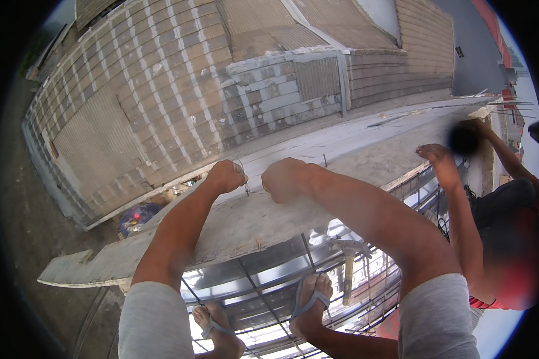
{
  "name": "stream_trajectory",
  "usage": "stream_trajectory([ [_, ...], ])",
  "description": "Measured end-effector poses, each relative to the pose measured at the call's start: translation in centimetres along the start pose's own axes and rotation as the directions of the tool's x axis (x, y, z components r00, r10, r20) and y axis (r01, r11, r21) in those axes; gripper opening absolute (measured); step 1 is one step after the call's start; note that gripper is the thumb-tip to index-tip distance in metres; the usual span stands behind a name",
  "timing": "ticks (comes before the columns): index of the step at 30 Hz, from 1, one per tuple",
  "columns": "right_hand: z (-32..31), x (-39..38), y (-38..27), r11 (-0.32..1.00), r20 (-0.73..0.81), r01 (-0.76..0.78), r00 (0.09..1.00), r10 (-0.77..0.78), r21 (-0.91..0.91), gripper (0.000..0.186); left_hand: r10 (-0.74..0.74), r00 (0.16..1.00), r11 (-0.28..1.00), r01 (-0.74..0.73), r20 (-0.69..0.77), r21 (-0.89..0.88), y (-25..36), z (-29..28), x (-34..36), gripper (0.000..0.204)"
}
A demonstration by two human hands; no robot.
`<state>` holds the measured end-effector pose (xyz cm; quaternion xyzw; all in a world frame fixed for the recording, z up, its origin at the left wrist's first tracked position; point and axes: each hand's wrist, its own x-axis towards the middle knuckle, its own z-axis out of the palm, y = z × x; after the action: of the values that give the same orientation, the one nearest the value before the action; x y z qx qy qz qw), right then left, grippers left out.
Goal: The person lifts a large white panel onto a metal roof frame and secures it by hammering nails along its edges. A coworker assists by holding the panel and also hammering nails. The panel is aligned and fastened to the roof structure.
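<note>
My left hand (226, 176) is closed on a thin wire (257, 192) at the upper edge of a long curved, pale concrete-smeared board (233, 227). My right hand (285, 178) is closed just to its right, its fingers bent down around the same wire as far as I can tell; its fingertips are mostly hidden. A small upright metal pin (324, 160) stands beyond my right hand. Below the board, a hammer (348, 275) lies on a grid of steel bars (259, 287), where my feet in flip-flops rest.
At the right, a co-worker in red (509, 263) reaches with hands (437, 155) to the board. Below and beyond are block walls (132, 107), a grey ground strip (42, 209), and a bundle with bright items (136, 218) at left. A dark round blot hides part of the right side.
</note>
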<state>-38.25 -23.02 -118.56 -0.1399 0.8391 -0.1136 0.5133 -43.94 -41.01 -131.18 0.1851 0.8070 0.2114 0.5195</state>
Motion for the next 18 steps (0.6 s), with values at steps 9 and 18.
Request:
stream_trajectory([
  [9,-2.1,1.6,-3.4,0.988,-0.07,0.12,0.991,-0.114,0.099,0.023,0.185,0.967,0.887,-0.241,0.175,0.393,-1.0,0.3,2.8,0.025],
  [18,-2.9,3.6,-1.7,0.919,0.176,-0.001,0.982,-0.074,0.393,0.027,0.246,0.961,0.939,-0.268,0.126,0.215,1.3,-1.4,-4.0,0.05],
])
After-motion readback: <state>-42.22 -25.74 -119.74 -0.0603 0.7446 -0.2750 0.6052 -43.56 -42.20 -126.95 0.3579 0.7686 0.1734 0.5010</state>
